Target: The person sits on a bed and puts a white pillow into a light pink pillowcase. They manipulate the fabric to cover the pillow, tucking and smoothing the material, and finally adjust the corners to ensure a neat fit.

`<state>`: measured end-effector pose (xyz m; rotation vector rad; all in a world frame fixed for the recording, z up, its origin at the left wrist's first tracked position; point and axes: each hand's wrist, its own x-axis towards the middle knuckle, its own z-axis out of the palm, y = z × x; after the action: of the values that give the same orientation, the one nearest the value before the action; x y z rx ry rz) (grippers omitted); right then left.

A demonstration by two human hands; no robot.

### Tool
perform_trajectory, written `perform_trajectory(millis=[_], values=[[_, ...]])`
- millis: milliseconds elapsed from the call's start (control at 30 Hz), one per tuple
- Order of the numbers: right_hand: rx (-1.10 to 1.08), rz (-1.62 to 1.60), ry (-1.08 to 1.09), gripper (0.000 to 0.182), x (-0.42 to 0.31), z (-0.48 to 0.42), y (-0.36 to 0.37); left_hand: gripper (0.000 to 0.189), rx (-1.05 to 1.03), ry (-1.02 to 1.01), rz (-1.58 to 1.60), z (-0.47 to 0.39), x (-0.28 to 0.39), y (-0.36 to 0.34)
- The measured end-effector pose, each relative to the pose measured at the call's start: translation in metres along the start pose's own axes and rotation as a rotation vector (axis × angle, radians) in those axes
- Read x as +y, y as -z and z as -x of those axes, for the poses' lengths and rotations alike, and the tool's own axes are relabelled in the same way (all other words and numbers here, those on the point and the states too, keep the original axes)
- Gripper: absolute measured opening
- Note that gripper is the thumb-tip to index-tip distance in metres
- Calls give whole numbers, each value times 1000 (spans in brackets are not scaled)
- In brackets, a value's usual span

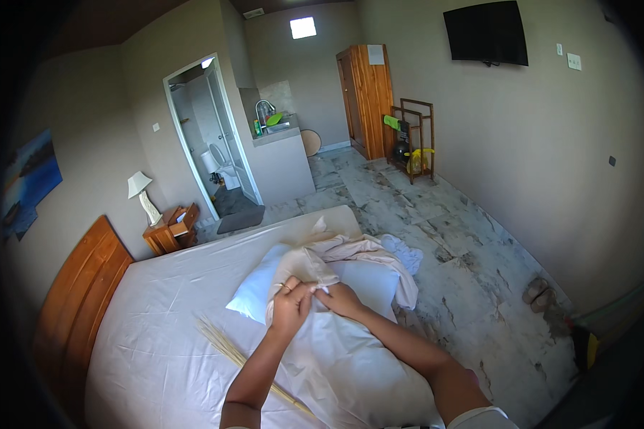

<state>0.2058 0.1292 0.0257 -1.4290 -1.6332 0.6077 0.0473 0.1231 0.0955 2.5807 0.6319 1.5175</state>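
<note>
My left hand (291, 303), with a ring on one finger, pinches the edge of a pale fabric cover (365, 370) at the middle of the bed. Close beside it, my right hand (341, 299) grips the same cover's edge; its fingertips are partly hidden by the cloth. The bulky cover spreads over my side of the bed, below both hands. Beyond them lies a white pillow (252, 284) with crumpled cream fabric (349, 249) over it. A stick broom (228, 346) rests on the sheeted mattress (155, 327), left of my left forearm and partly hidden by it.
A wooden headboard (80, 305) stands at the left, near a nightstand (163, 236) with a lamp (145, 195). White cloth (402, 252) hangs at the bed's far right edge. Shoes (539, 295) lie on the marble-patterned floor (461, 289). A wooden rack (421, 134) stands beside the wardrobe (370, 102).
</note>
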Motion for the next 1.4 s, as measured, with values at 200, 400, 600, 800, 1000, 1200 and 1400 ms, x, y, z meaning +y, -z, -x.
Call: perform_trajectory(millis=[200, 400, 600, 800, 1000, 1200, 1400], values=[[517, 9, 34, 40, -2, 28, 36, 10, 99, 39, 9, 4, -5, -44], [610, 160, 717, 16, 12, 38, 71, 11, 80, -10, 214, 8, 26, -85], [279, -498, 127, 7, 82, 43, 76, 39, 97, 138, -93, 30, 19, -94], [75, -296, -46, 10, 120, 99, 91, 49, 156, 369, -200, 94, -49, -88], [102, -468, -104, 10, 128, 171, 93, 47, 184, 357, -292, 117, -54, -73], [336, -350, -261, 15, 198, 165, 75, 34, 213, 806, 5, 203, -125, -66], [592, -577, -384, 32, 139, 127, 81, 33, 558, 744, 358, 157, -125, -75]])
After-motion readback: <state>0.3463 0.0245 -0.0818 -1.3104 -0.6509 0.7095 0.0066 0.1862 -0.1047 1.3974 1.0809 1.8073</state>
